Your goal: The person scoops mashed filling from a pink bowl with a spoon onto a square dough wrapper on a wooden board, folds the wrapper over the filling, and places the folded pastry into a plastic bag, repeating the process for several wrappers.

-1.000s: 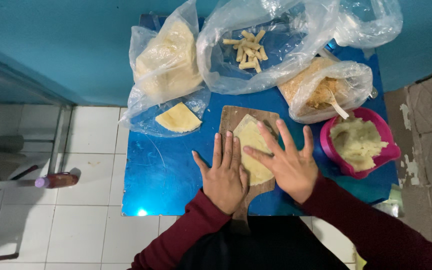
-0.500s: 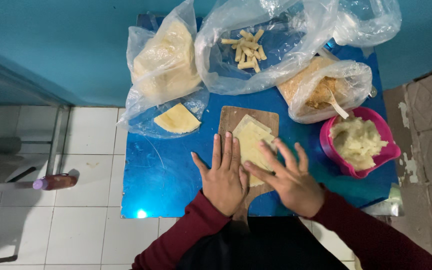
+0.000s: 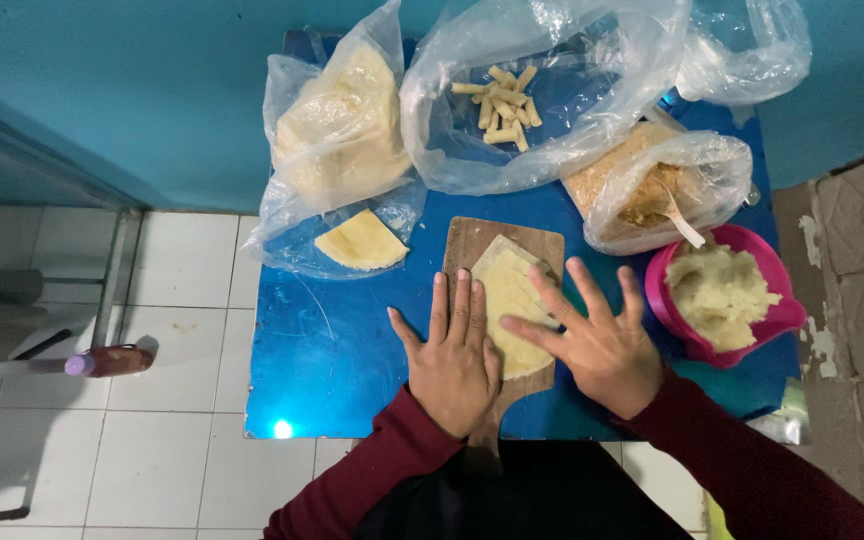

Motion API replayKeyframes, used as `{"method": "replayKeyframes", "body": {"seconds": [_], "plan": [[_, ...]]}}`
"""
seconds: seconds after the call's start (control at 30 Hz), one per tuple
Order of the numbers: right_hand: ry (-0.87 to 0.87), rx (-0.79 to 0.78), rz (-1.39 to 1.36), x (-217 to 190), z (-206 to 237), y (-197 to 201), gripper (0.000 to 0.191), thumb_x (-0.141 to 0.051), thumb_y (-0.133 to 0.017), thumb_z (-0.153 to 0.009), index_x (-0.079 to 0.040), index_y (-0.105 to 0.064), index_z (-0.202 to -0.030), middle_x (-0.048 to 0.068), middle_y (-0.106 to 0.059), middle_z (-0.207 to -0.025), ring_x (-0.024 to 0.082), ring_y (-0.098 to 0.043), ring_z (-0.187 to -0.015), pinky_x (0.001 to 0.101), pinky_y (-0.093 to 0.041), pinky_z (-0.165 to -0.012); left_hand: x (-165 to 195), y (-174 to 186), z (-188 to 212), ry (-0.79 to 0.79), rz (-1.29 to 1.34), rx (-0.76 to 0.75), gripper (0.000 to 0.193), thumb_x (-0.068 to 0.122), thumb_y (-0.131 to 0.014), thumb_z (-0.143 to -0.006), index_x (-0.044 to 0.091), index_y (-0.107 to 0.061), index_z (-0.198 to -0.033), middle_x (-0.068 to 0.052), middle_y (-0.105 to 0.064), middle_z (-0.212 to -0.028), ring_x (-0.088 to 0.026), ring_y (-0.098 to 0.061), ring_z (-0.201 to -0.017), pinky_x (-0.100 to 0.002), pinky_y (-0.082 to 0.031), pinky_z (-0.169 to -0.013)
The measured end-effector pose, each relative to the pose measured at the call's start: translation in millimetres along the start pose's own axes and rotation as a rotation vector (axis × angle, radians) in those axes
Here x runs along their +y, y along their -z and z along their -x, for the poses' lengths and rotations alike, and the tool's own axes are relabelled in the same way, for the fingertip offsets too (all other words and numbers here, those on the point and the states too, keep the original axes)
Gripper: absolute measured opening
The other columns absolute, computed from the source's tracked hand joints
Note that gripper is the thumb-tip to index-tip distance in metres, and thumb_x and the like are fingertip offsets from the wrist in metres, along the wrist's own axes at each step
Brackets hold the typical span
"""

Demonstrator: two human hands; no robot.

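Observation:
A pale yellow dough wrapper (image 3: 508, 300) lies flat on a small wooden board (image 3: 472, 245) on the blue table (image 3: 342, 350). My left hand (image 3: 452, 355) rests flat on the board's left side, fingers together, touching the wrapper's left edge. My right hand (image 3: 592, 335) lies to the right with fingers spread, its fingertips pressing on the wrapper. Neither hand holds anything.
A pink bowl of mashed filling (image 3: 724, 295) stands at the right. Behind are plastic bags: stacked wrappers (image 3: 337, 130), rolled sticks (image 3: 502, 105), breadcrumbs with a white spoon (image 3: 652, 190). A folded wrapper (image 3: 360, 242) lies on plastic. A bottle (image 3: 107, 360) sits over the tiled floor at left.
My right hand has slid down and to the right across the wrapper, uncovering more of it. My left hand has stayed put.

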State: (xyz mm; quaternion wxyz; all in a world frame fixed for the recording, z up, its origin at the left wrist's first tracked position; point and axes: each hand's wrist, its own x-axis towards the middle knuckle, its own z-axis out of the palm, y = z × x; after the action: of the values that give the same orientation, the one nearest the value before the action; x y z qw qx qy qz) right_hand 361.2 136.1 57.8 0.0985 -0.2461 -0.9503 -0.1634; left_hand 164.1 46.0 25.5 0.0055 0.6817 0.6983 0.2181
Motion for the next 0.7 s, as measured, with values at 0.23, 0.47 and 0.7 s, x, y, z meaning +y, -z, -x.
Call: {"method": "replayKeyframes", "body": {"seconds": [0.23, 0.47, 0.7], "plan": [[-0.164, -0.189, 0.258, 15.7, -17.8, -6.8, 0.071, -0.015, -0.051, -0.096, -0.047, -0.045, -0.159, 0.004, -0.025, -0.174, 0.039, -0.014, -0.159, 0.0718, -0.008, -0.117, -1.3, -1.2, -1.0, 0.008, 0.021, 0.015, 0.067, 0.026, -0.048, -0.092, -0.002, -0.042, -0.153, -0.018, -0.034, -0.164, -0.037, -0.024, -0.155, -0.083, -0.007, -0.11], [-0.006, -0.045, -0.132, 2.9, -7.5, 5.1, 0.066, -0.011, -0.051, -0.091, -0.047, -0.051, -0.146, 0.007, -0.034, -0.165, 0.038, -0.025, -0.151, 0.0727, -0.022, -0.114, -3.9, -0.6, -5.5, -0.004, 0.022, 0.003, 0.068, 0.027, -0.049, -0.091, -0.004, -0.042, -0.151, -0.02, -0.033, -0.164, -0.038, -0.024, -0.154, -0.083, -0.007, -0.108], [-0.042, -0.126, 0.187, 10.2, -27.8, -13.3, 0.077, -0.009, -0.053, -0.092, -0.051, -0.047, -0.157, 0.005, -0.028, -0.17, 0.037, -0.025, -0.155, 0.0708, -0.015, -0.114, -3.0, 0.3, -2.9, 0.011, 0.017, 0.007, 0.067, 0.026, -0.049, -0.092, -0.003, -0.042, -0.152, -0.018, -0.035, -0.164, -0.037, -0.024, -0.155, -0.082, -0.008, -0.11]]}}
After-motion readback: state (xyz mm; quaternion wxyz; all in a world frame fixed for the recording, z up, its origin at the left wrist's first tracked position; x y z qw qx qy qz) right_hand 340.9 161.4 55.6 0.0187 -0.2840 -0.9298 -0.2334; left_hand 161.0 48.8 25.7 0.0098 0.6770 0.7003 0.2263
